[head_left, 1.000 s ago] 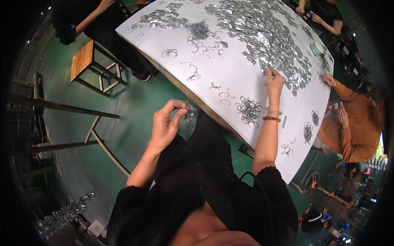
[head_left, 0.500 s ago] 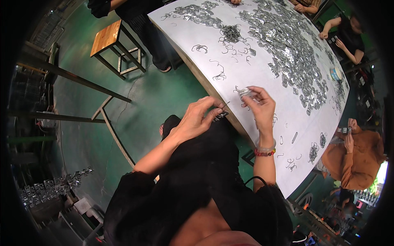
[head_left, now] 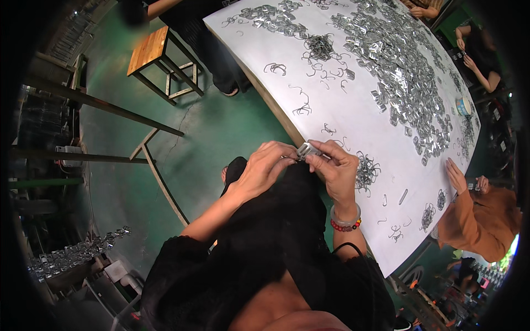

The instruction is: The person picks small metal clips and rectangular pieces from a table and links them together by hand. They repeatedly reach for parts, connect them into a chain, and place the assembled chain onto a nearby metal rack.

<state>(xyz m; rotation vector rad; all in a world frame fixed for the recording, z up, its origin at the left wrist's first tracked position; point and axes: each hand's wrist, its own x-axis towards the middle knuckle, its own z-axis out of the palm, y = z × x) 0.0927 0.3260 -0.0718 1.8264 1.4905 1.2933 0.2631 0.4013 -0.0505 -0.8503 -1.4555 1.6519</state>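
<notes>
Left hand (head_left: 265,170): its fingers are pinched tight on a small metal piece (head_left: 298,158), which is mostly hidden.
Right hand (head_left: 335,165): its thumb and fingers hold a shiny silver buckle (head_left: 305,149).
Buckle spot: up in the air by the near edge of the white tabletop (head_left: 361,124), right next to the left fingertips. I can't tell if it touches the small piece.
Just changed: the hands were apart half a second ago, and now they have come together. So both bits of metal are in one spot, where both hands can work on them.
Hook pile (head_left: 366,172): bent wires, just beside the right hand.
Buckle heap (head_left: 406,77): lots of silver buckles, farther in.
Far side: a person in orange sleeves (head_left: 464,207) has one hand at the edge.
</notes>
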